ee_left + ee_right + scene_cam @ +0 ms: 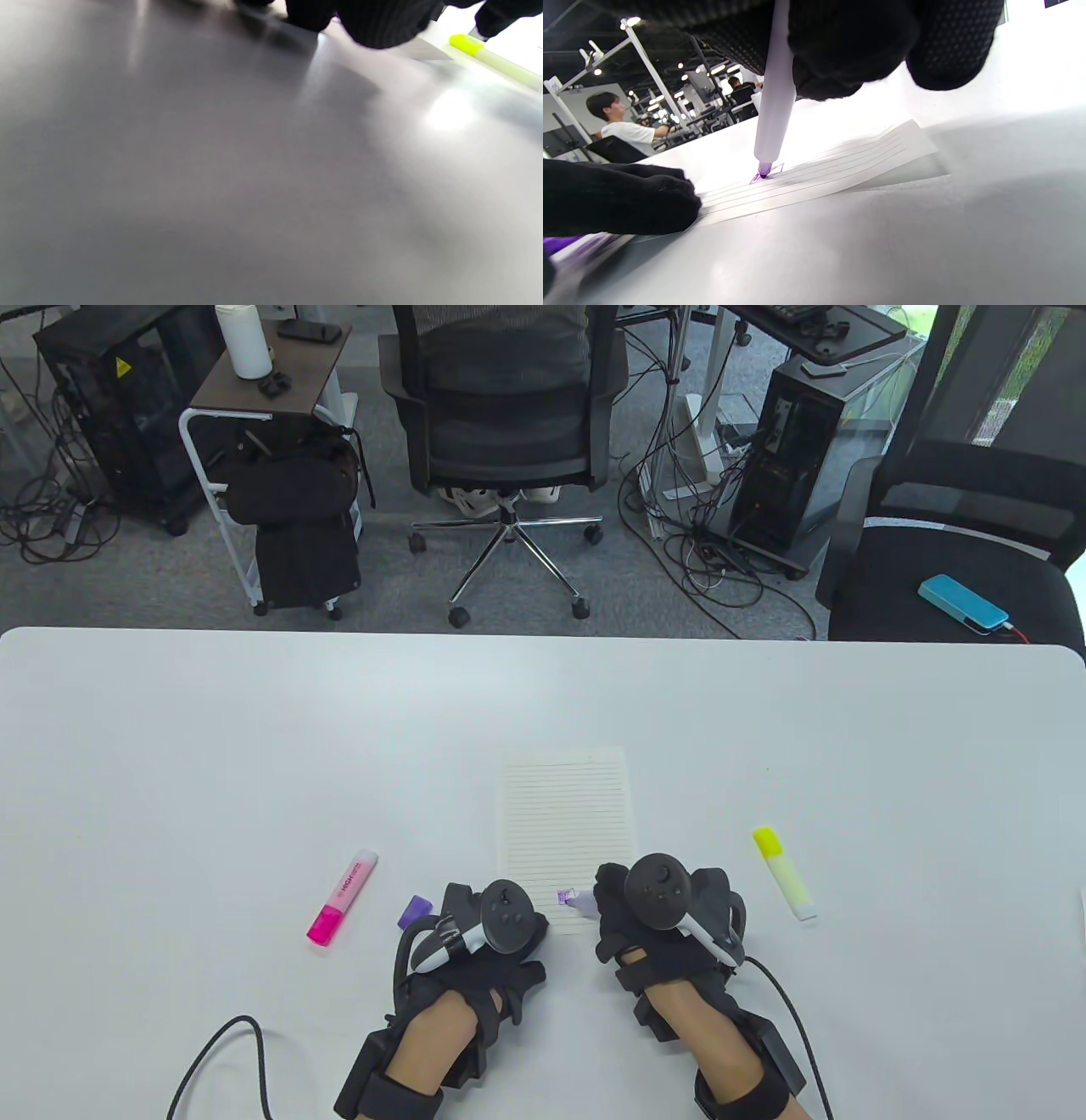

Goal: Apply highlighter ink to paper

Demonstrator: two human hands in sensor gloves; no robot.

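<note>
A lined sheet of paper lies on the white table, also seen in the right wrist view. My right hand grips an uncapped purple highlighter, its tip touching the paper's near edge on a small purple mark. My left hand rests on the paper's near left corner, fingers pressing it down. The purple cap lies just left of my left hand.
A pink highlighter lies capped on the left. A yellow highlighter lies capped right of the paper, also in the left wrist view. Glove cables trail off the near edge. Office chairs stand beyond the table's far edge.
</note>
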